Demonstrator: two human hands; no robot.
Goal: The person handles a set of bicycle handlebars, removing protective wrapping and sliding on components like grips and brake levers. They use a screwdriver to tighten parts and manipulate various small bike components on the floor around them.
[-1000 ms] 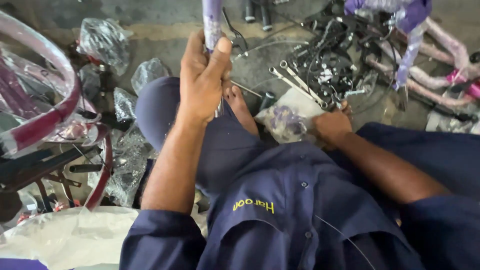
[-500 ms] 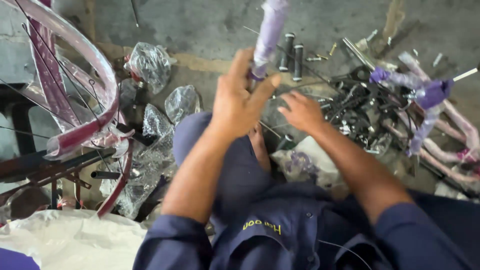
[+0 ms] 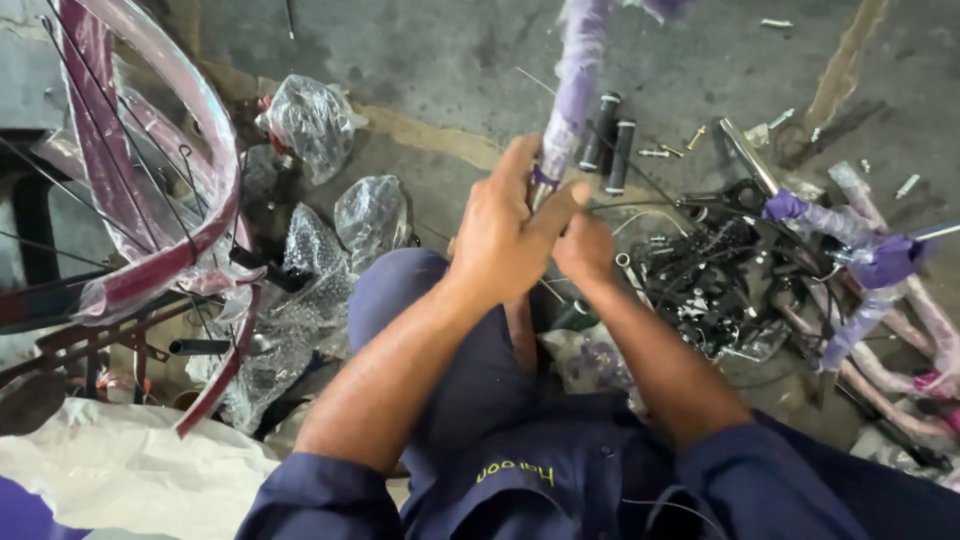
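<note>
Left hand (image 3: 505, 235) wrapped tight round purple wrapped tube (image 3: 572, 95), tube standing upright over knee. Right hand (image 3: 585, 248) pinching at tube's lower end beside it, fingers curled. Black grips (image 3: 610, 155) on floor behind.

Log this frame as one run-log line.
left hand: grips purple wrapped tube | right hand: at tube's lower end, grip unclear | nearby: two black grips, cable pile, maroon wheel
</note>
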